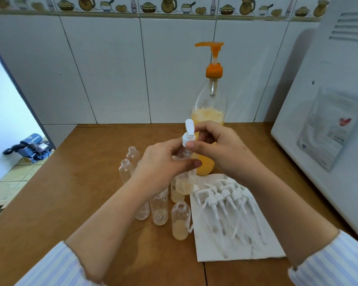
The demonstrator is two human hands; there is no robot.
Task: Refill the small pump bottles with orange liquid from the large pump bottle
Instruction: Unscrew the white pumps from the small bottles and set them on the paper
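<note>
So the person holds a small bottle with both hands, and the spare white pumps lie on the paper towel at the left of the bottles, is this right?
Not quite. The head view shows the spare white pumps on the paper towel at the right of the small bottles, not the left. The rest holds: left hand and right hand both hold a small bottle.

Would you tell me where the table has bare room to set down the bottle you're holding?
Bare wood lies left of the small bottles toward the table edge, and behind the paper towel near the white appliance. The centre is crowded.
</note>
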